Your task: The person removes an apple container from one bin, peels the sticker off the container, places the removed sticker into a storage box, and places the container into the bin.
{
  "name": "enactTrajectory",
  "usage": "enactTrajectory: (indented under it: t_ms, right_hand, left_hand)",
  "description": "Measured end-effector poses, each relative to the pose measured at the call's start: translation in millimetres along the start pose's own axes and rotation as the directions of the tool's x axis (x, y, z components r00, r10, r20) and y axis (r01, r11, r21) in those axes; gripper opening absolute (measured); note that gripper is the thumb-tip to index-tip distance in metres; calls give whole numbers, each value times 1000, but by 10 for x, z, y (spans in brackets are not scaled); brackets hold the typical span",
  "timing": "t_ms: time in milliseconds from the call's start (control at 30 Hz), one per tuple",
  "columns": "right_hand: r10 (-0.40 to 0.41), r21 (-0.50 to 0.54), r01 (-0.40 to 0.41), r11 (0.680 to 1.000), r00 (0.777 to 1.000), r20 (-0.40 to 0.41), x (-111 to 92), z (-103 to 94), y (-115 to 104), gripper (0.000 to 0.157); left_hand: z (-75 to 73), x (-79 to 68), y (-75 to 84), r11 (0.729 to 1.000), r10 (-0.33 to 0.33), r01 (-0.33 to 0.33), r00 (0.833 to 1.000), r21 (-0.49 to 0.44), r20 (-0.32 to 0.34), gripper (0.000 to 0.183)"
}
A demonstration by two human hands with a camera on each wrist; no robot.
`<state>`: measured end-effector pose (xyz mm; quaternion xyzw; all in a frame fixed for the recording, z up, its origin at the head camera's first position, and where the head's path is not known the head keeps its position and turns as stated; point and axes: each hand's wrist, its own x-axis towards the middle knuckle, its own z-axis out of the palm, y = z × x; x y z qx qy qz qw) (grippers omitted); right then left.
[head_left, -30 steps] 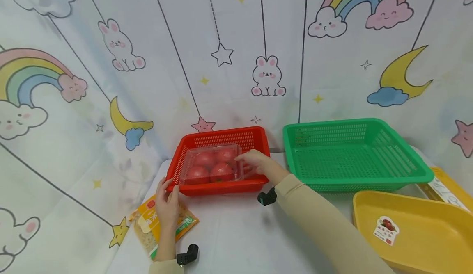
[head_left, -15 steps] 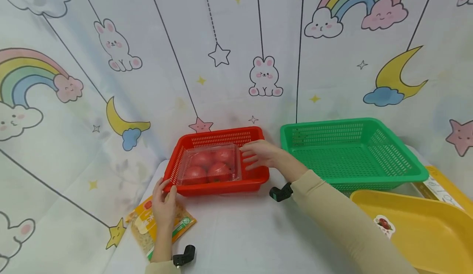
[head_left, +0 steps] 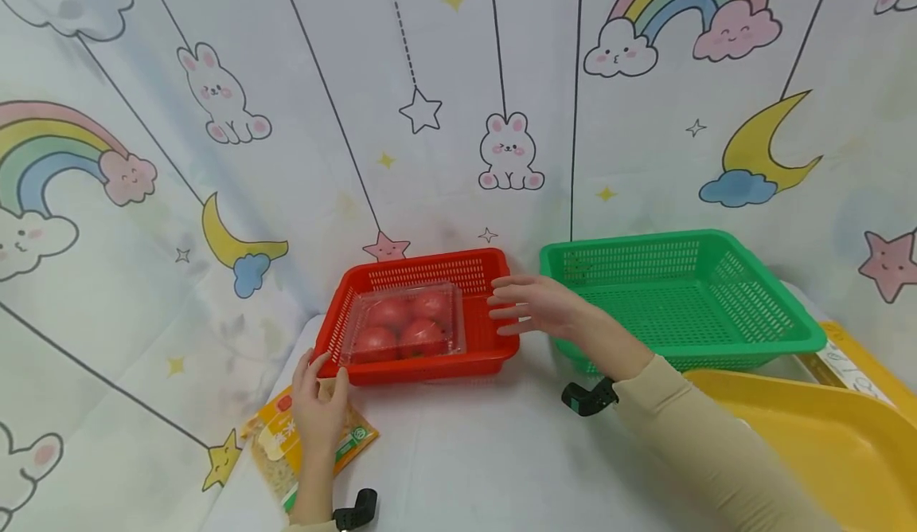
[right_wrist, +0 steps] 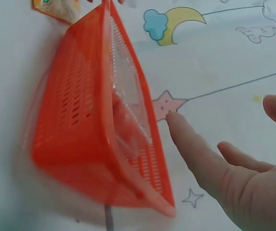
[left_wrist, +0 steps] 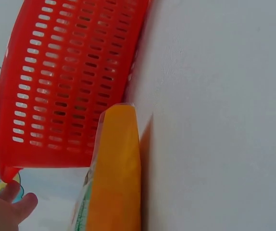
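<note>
A clear plastic box of tomatoes (head_left: 390,346) lies in the left part of the red basket (head_left: 430,367). My left hand (head_left: 318,412) is at the basket's front left corner, its fingers spread and relaxed; whether they touch the rim, I cannot tell. Beneath that hand lies an orange and clear food packet (head_left: 275,444). Over the basket's right rim is my right hand (head_left: 540,305), holding nothing, with its fingers stretched to the left. In the right wrist view, the fingers (right_wrist: 193,149) stand apart from the red basket (right_wrist: 75,110).
A green basket (head_left: 645,349) stands to the right of the red one. In front of it is a yellow tray (head_left: 809,428), partly covered by my right sleeve (head_left: 709,436). A cloth backdrop (head_left: 430,158) with cartoon prints rises behind the table.
My right hand has let go of the tomato box and drawn back to the right, its fingers straightening. The box stays in the red basket. My left hand remains by the corner.
</note>
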<state>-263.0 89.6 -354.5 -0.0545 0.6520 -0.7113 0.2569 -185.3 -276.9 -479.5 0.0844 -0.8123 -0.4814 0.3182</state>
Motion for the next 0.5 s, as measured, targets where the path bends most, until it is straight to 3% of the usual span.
enactTrajectory:
  t_ms: [133, 333, 500]
  right_hand:
    - [-24, 18, 24, 1000, 1000, -3, -141, -146, 44, 60]
    - [-50, -16, 51, 999, 999, 9, -390, -316, 96, 57]
    - [-86, -57, 88, 994, 996, 35, -604, -446, 115, 57]
  left_hand:
    - [9, -45, 43, 996, 78, -78, 997, 35, 1, 38]
    - [-7, -200, 107, 991, 122, -122, 992, 53, -9, 34]
    - [43, -379, 218, 960, 264, -259, 964, 104, -30, 36]
